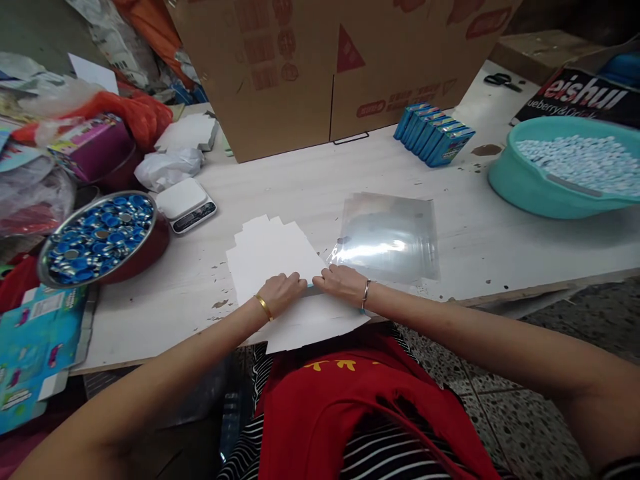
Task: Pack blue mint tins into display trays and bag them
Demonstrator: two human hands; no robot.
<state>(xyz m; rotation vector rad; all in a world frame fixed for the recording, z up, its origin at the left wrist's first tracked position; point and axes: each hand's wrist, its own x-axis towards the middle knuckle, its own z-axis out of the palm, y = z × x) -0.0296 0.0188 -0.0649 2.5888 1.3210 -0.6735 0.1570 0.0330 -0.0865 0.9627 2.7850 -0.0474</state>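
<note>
A flat carton blank (273,253), white on the side facing up, lies at the table's front edge, with a sliver of blue at a fold between my hands. My left hand (281,293), with a gold bangle at the wrist, has its fingers curled on the carton along that fold. Close beside it, my right hand (343,283) grips the same fold, fingers closed. The carton's near panel (315,323) reaches over the table edge toward my red apron (350,393). Just beyond my right hand rests a stack of clear plastic sheets (387,233).
On the left are a bowl of blue-and-silver caps (105,233), a white scale (187,203) and printed blue cartons (40,353). A large cardboard box (320,73) stands behind, with blue packs (433,133) before it. A teal basin (545,187) of small pale pieces and scissors (503,81) are right.
</note>
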